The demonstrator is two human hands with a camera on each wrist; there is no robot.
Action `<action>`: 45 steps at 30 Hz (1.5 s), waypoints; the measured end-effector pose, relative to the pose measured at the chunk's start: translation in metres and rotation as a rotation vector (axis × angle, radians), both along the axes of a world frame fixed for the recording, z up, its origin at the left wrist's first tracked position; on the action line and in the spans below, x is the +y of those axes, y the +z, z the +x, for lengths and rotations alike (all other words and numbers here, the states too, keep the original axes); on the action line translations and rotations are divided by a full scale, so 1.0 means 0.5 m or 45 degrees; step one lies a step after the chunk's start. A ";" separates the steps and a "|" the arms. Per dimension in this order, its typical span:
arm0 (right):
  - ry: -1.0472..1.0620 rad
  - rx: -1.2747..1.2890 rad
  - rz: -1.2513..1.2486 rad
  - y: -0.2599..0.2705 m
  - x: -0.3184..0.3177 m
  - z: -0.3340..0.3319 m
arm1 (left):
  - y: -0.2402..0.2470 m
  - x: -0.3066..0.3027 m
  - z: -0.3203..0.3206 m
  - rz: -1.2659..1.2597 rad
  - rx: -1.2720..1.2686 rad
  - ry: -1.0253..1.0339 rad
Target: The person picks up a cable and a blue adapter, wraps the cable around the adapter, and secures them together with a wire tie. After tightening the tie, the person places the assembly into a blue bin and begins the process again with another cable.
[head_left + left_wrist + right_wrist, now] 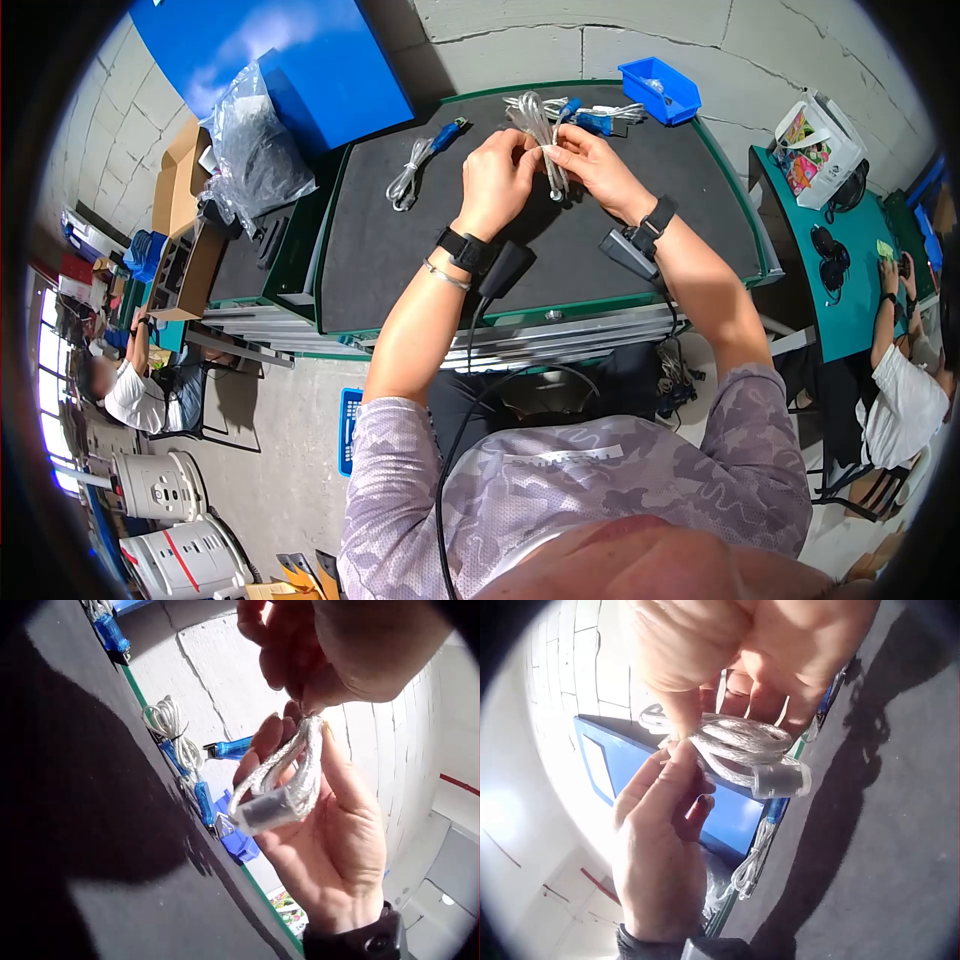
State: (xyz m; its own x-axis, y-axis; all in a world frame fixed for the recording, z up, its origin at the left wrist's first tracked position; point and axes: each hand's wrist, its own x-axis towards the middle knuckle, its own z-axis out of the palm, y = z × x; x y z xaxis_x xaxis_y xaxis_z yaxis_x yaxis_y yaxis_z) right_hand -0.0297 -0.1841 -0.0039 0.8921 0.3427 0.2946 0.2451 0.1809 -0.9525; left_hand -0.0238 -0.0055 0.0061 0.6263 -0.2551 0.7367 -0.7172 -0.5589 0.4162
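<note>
A coiled clear-jacketed cable [540, 118] with a silvery braid is held up over the dark mat by both hands. My right hand [600, 168] grips the coil, its fingers behind the loops and its thumb in front. The thumb and fingers of my left hand [497, 175] pinch at the coil's gathered waist; what lies between the fingertips is hidden. A clear cylinder with a grey core [781, 781] sits on the cable at the end of the loops. To the left on the mat lies another coiled cable [404, 182] with a blue connector. More blue-ended coiled cables [174, 726] lie behind the hands.
A small blue bin [660, 92] stands at the mat's back right corner. Left of the green-edged bench are a clear plastic bag [255, 150], a blue panel [330, 60] and a cardboard box [185, 190]. Other people sit at benches on both sides.
</note>
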 end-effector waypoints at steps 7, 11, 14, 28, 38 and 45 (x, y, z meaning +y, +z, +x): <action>-0.139 -0.241 -0.132 -0.020 -0.005 0.018 | -0.015 0.014 0.029 -0.507 0.986 -0.478; -0.100 -0.223 -0.134 -0.010 -0.012 0.012 | -0.007 0.023 0.027 -0.679 1.308 -0.661; -0.088 -0.275 -0.212 -0.007 -0.019 0.009 | -0.011 0.030 0.033 -0.801 1.512 -0.784; 0.122 0.109 0.210 0.024 -0.029 -0.001 | 0.042 0.014 -0.015 -0.094 -0.234 -0.181; 0.239 0.138 0.144 0.021 -0.019 -0.001 | 0.032 0.025 0.000 0.094 -0.485 -0.104; -0.005 -0.172 -0.096 0.017 -0.013 -0.001 | 0.018 0.009 -0.012 -0.327 0.328 -0.248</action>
